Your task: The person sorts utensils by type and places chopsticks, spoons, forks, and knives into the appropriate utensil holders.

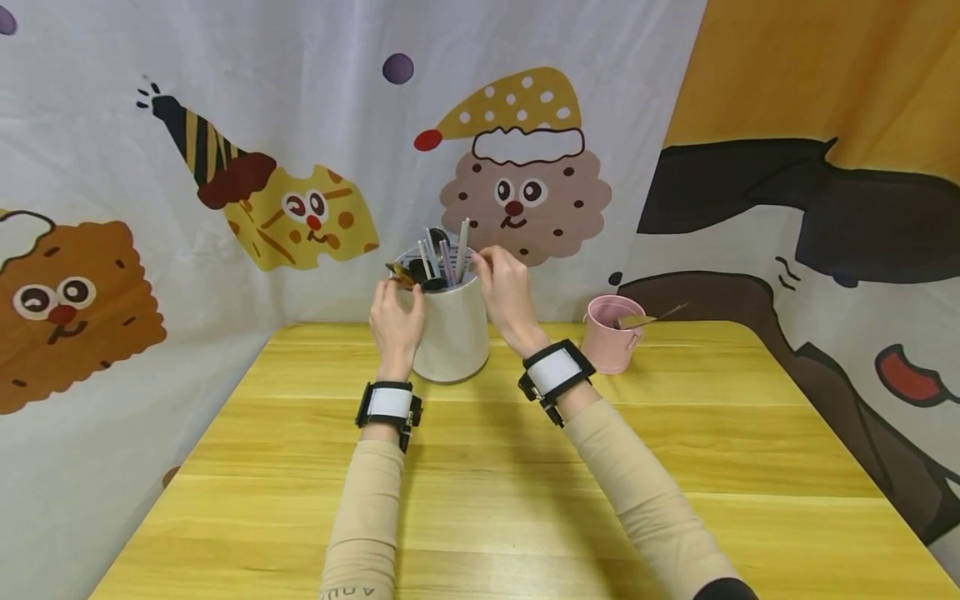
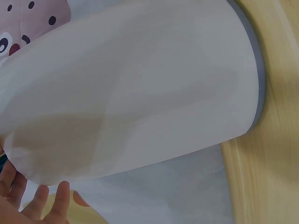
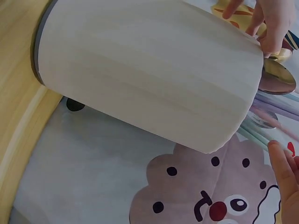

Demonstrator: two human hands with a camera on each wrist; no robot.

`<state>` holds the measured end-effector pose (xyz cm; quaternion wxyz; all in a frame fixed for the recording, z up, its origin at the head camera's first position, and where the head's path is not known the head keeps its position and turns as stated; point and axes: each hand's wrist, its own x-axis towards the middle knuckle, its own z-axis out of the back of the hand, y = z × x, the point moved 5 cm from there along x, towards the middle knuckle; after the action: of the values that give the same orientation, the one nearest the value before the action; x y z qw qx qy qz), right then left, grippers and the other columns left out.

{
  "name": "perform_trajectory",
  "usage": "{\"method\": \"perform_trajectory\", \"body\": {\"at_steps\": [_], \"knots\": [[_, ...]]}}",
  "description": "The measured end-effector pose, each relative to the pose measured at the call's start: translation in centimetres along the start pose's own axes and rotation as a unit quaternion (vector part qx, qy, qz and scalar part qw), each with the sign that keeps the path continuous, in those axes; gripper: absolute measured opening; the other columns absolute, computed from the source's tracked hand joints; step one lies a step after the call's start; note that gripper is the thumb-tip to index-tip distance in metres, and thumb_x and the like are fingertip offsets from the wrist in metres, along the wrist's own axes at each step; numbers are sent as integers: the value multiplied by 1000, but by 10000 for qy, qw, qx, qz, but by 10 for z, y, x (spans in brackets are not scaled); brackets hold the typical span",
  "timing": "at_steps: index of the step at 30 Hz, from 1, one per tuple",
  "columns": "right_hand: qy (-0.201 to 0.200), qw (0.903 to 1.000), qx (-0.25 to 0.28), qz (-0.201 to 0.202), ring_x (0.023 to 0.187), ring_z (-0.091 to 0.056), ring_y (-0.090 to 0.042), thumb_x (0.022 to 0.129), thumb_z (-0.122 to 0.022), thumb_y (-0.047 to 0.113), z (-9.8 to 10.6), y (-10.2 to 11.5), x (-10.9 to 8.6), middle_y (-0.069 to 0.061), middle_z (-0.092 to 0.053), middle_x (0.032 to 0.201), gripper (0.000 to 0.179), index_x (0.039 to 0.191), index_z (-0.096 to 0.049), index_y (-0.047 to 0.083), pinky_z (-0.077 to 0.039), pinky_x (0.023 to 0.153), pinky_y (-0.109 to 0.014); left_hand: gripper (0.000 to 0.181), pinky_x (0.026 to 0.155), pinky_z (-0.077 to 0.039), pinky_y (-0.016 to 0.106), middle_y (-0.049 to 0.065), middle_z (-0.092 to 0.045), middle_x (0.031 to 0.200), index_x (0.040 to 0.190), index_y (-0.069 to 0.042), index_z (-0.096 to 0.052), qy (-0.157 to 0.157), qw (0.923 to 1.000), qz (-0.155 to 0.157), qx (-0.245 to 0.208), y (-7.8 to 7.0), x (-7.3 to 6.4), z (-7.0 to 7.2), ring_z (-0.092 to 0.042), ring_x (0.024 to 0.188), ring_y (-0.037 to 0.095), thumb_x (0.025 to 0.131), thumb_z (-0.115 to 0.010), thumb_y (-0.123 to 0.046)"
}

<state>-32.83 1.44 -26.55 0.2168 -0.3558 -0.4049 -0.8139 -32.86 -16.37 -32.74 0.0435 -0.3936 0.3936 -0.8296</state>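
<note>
A tall off-white utensil holder [image 1: 452,333] stands upright on the wooden table. Black spoons [image 1: 432,284], a gold spoon [image 3: 279,77] and several pale chopsticks or straws [image 1: 462,242] stick out of its top. My left hand [image 1: 396,325] is at the holder's left rim, its fingers spread in the left wrist view, close to the gold spoon. At the right rim is my right hand [image 1: 508,292]; an extended finger [image 3: 281,170] reaches beside the pale green stick [image 3: 254,135]. Whether its fingertips touch the rim or the stick is not clear.
A small pink bucket [image 1: 611,342] stands to the right of the holder, with a thin-handled utensil [image 1: 637,320] leaning in it. The table [image 1: 480,500] stretches toward me. Behind it hangs a curtain [image 1: 315,100] printed with cartoon biscuits and cheese.
</note>
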Motion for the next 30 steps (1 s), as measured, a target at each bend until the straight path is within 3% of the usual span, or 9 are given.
{"method": "perform_trajectory", "body": {"at_steps": [9, 16, 23, 30], "knots": [[70, 9999, 40, 73, 71, -65, -25, 95, -54, 10, 2, -8, -19, -16, -68, 82, 18, 94, -63, -5, -54, 62, -31, 34, 87, -51, 42, 17, -62, 113, 109, 3, -62, 13, 10000, -25, -31, -1, -1, -2, -63, 98, 35, 91, -57, -26], [284, 9994, 213, 9, 72, -67, -23, 96, -52, 13, 11, -27, -64, -14, -69, 82, 20, 94, -64, -3, -56, 62, -30, 34, 85, -52, 42, 17, -62, 113, 109, 3, -62, -21, 9999, -41, -95, 1, 0, -4, -63, 97, 35, 92, -57, -26], [626, 9966, 256, -474, 70, -67, -18, 96, -53, 12, 24, -48, -112, -12, -69, 81, 19, 95, -65, -3, -55, 57, -24, 33, 87, -51, 42, 18, -62, 112, 106, 3, -63, -99, 9999, -51, -127, 2, 1, -3, -63, 97, 35, 91, -58, -26], [506, 9960, 196, -715, 69, -68, -19, 95, -53, 10, 43, -56, -134, -12, -69, 81, 17, 95, -65, -2, -53, 56, -22, 32, 90, -49, 44, 19, -62, 113, 106, 4, -63, -87, 9997, -85, -226, 4, 1, 1, -62, 101, 36, 90, -59, -24]]}}
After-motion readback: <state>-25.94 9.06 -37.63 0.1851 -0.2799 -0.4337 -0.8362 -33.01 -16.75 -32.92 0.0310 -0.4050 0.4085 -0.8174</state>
